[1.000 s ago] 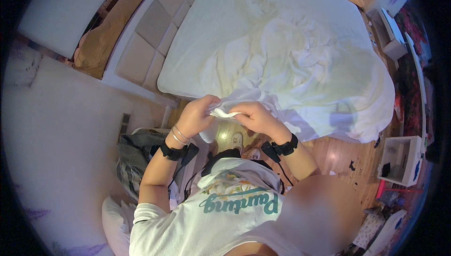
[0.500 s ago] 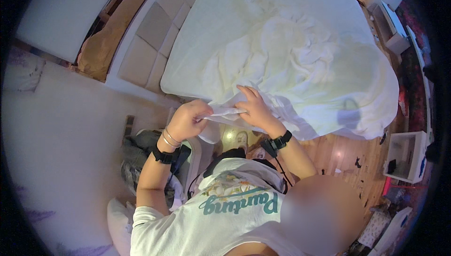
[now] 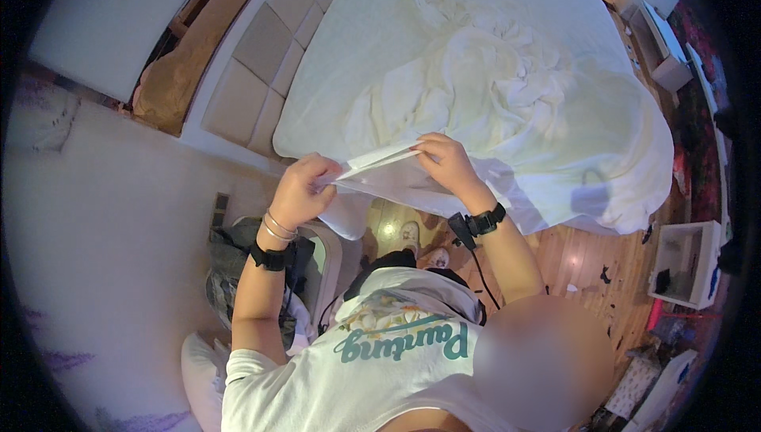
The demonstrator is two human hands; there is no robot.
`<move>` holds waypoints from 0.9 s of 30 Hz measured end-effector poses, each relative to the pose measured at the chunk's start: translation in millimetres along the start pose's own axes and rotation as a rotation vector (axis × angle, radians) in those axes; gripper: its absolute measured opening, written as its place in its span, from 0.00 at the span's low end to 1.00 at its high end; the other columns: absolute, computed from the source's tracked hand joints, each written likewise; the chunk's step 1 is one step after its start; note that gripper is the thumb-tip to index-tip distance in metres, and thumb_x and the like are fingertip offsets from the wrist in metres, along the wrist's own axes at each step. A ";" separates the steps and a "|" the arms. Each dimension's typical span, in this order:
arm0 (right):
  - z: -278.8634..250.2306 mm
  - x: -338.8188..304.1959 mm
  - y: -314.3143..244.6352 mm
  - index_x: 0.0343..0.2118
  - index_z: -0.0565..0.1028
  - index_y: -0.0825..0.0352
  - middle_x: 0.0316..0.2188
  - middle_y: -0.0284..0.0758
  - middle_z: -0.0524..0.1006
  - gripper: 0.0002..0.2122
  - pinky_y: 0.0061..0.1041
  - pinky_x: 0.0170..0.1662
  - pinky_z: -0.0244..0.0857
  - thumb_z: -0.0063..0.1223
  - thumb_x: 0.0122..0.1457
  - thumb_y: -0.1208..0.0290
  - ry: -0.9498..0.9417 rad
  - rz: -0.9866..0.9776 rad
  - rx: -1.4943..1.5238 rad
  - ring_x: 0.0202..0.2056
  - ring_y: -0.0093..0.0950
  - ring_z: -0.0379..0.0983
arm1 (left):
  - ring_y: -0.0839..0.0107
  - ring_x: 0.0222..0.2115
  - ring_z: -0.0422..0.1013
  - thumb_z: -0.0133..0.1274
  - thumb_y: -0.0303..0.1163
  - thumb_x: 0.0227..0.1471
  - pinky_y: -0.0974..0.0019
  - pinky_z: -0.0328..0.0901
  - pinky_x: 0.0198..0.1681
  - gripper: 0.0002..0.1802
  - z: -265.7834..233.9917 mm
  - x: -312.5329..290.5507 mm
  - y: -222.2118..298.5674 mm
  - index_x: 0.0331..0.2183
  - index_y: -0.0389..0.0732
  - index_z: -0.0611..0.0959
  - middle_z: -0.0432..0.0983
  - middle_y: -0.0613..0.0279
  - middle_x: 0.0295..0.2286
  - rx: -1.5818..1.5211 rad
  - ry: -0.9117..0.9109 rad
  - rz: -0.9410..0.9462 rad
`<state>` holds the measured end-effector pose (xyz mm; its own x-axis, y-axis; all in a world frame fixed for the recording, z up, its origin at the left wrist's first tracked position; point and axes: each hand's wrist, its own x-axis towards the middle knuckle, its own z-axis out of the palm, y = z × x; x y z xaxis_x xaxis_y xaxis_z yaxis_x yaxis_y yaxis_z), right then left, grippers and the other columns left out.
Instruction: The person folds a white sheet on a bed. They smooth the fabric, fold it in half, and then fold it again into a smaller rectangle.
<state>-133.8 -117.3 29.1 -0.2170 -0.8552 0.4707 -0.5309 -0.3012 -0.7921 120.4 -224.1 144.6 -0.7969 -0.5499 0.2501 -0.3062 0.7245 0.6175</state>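
Observation:
A white sheet (image 3: 444, 95) lies heaped and wrinkled over the near and middle part of the bed. One edge of it is lifted off the near side and stretched in a narrow band between my hands. My left hand (image 3: 304, 189) is closed on the edge at its left end, fingers curled and thumb pressed in. At the other end my right hand (image 3: 453, 166), a little farther from me, pinches the edge between thumb and fingers. Below the band the loose cloth hangs down toward the floor.
The bed (image 3: 365, 16) has a padded headboard (image 3: 265, 47) at left. A rounded pale-framed piece (image 3: 326, 254) and a dark grey fabric pile (image 3: 226, 269) stand at my left, by a pillow (image 3: 202, 365). A white open box (image 3: 686, 265) sits on the wooden floor (image 3: 567, 269) at right.
Both hands have risen and drawn apart, the left to the left, the right to the right. The sheet's edge between them is pulled straighter. My right fingers have closed from a looser spread.

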 end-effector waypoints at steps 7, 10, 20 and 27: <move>30.8 -56.9 -2.6 0.33 0.74 0.63 0.35 0.38 0.73 0.10 0.32 0.36 0.68 0.49 0.47 0.79 -0.120 -0.256 -0.281 0.33 0.39 0.72 | 0.70 0.23 0.64 0.52 0.21 0.35 0.71 0.61 0.28 0.14 -9.6 16.3 -2.8 0.31 0.36 0.80 0.68 0.60 0.21 -0.049 0.118 -0.101; 36.9 -60.2 8.4 0.30 0.74 0.64 0.36 0.37 0.72 0.07 0.34 0.36 0.68 0.49 0.46 0.77 -0.049 -0.193 -0.457 0.35 0.37 0.71 | 0.70 0.23 0.65 0.52 0.21 0.36 0.71 0.61 0.28 0.12 -11.3 22.3 3.8 0.29 0.35 0.80 0.69 0.60 0.21 -0.042 0.095 -0.072; 43.4 -59.5 3.3 0.31 0.75 0.68 0.35 0.40 0.72 0.08 0.40 0.41 0.64 0.52 0.49 0.71 -0.108 0.082 -0.251 0.38 0.43 0.70 | 0.74 0.22 0.64 0.51 0.19 0.36 0.73 0.61 0.28 0.11 -9.0 32.5 -10.8 0.29 0.35 0.80 0.68 0.63 0.20 -0.149 0.175 -0.074; 38.2 -58.7 33.2 0.29 0.76 0.68 0.26 0.44 0.70 0.06 0.36 0.33 0.65 0.49 0.47 0.77 0.265 0.283 -0.195 0.29 0.44 0.70 | 0.71 0.24 0.64 0.53 0.22 0.37 0.70 0.62 0.29 0.14 1.1 24.1 -30.1 0.33 0.36 0.79 0.68 0.60 0.24 -0.080 0.077 -0.157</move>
<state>-107.4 -93.2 -39.7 -0.5656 -0.7472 0.3490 -0.5598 0.0370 -0.8278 109.8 -258.8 131.2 -0.6997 -0.6859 0.2002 -0.3787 0.5935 0.7102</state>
